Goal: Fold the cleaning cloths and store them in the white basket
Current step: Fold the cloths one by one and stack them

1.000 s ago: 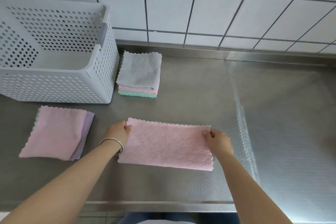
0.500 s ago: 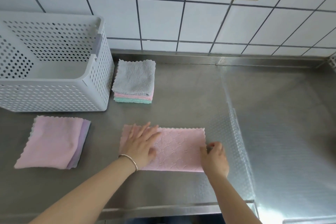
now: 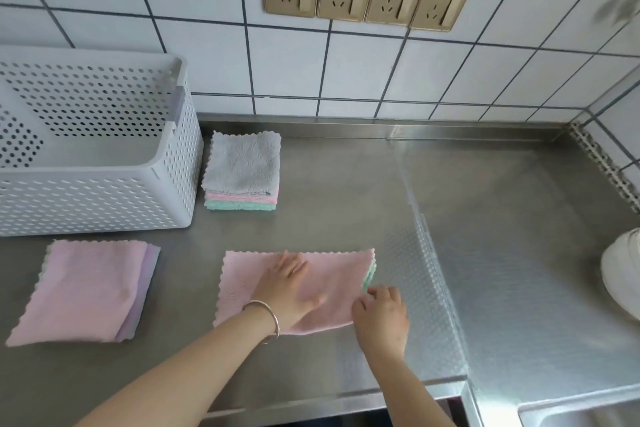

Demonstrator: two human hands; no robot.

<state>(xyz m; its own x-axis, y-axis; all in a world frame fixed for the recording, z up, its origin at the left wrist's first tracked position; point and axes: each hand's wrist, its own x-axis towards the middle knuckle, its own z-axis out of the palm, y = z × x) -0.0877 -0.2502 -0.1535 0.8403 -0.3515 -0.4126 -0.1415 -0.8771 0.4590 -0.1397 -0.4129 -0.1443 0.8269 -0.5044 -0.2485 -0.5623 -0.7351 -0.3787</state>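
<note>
pink cloth (image 3: pixel 242 284) under left hand (image 3: pixel 289 291)

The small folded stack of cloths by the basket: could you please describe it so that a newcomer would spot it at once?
Find the white perforated basket at the back left of the steel counter. Just to its right, near the tiled wall, sits the small folded stack. Unlike the pink cloths nearer the person, it is topped with grey, with pink and mint-green layers showing beneath.

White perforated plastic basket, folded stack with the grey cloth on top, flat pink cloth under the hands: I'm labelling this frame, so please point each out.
White perforated plastic basket (image 3: pixel 104 204): head view, front wall.
Folded stack with the grey cloth on top (image 3: pixel 244 163): head view, top cloth's middle.
Flat pink cloth (image 3: pixel 239 282): head view, bare left part.
</note>
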